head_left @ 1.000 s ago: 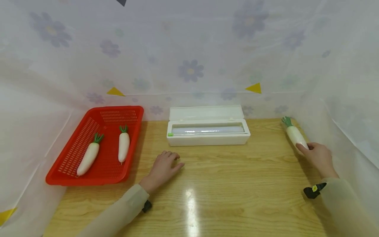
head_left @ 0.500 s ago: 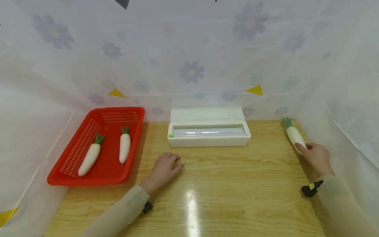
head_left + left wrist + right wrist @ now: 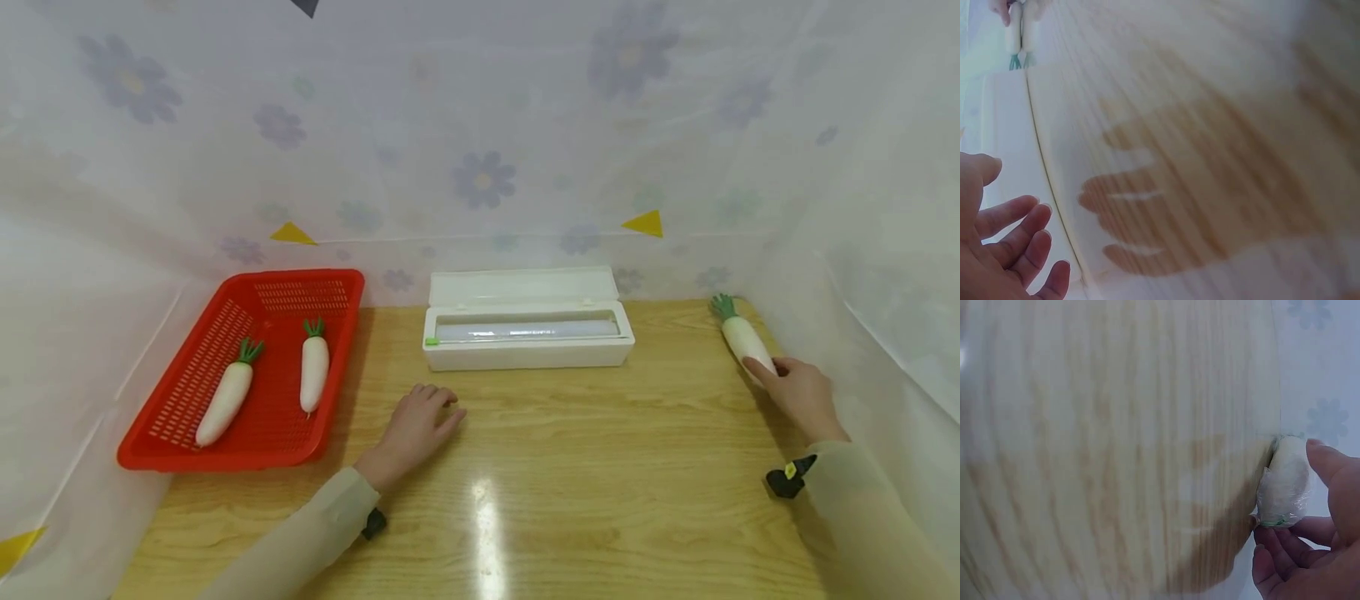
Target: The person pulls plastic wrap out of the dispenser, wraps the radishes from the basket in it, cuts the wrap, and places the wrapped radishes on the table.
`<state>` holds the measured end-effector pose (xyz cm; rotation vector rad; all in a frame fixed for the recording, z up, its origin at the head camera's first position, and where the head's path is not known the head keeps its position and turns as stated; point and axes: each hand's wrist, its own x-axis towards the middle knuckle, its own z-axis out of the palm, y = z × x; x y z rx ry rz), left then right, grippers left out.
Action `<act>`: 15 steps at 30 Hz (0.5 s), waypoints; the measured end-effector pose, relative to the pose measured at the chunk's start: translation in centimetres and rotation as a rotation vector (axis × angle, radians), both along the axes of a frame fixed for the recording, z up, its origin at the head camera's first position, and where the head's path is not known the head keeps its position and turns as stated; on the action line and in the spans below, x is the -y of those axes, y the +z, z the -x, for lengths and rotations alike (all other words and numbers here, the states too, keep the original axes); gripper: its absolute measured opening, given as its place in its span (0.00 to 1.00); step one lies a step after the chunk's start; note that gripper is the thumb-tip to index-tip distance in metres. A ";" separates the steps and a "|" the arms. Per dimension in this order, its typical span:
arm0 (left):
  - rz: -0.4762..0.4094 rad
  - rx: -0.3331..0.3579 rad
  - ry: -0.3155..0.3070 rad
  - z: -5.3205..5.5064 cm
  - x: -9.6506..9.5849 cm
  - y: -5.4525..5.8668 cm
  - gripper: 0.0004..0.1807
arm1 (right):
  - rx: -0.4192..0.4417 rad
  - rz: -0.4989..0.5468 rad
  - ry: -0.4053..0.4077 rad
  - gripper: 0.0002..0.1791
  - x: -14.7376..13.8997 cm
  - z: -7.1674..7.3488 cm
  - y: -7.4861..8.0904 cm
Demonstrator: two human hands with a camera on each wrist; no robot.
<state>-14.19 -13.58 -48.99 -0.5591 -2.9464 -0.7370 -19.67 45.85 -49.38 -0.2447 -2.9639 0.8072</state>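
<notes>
A white radish with green leaf stubs (image 3: 742,337) lies slantwise at the table's far right corner. Its near end is between the thumb and fingers of my right hand (image 3: 804,402), which holds it there. In the right wrist view the radish (image 3: 1288,472) shows crinkled clear film around its end, with the thumb on one side and the fingers below. My left hand (image 3: 411,432) is low over the table in front of the white box, fingers loosely bent and holding nothing. The left wrist view shows the same hand (image 3: 1013,244) with fingers spread apart beside the box's edge.
A long white box (image 3: 528,357) with its lid raised stands at the back middle, a roll of film (image 3: 525,330) inside. To the left, a red basket (image 3: 322,433) holds two white radishes (image 3: 225,404). Patterned white sheeting (image 3: 480,100) encloses the table's back and sides.
My right hand has shifted very slightly left while holding the radish. The left hand, box and basket stay as they were.
</notes>
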 end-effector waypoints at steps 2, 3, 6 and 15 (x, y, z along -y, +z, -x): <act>0.000 0.002 0.004 0.0 0.0 0.0 0.16 | 0.003 -0.009 0.010 0.41 0.0 0.1 0.1; -0.001 0.004 0.006 0.0 0.0 -0.1 0.16 | 0.007 -0.013 0.014 0.42 0.0 0.2 0.2; 0.001 0.008 0.008 0.0 -0.1 -0.1 0.15 | -0.001 -0.024 0.014 0.45 0.2 0.2 0.5; -0.007 -0.099 0.063 0.2 -0.1 0.3 0.11 | -0.312 0.036 -0.004 0.31 2.7 -0.1 1.3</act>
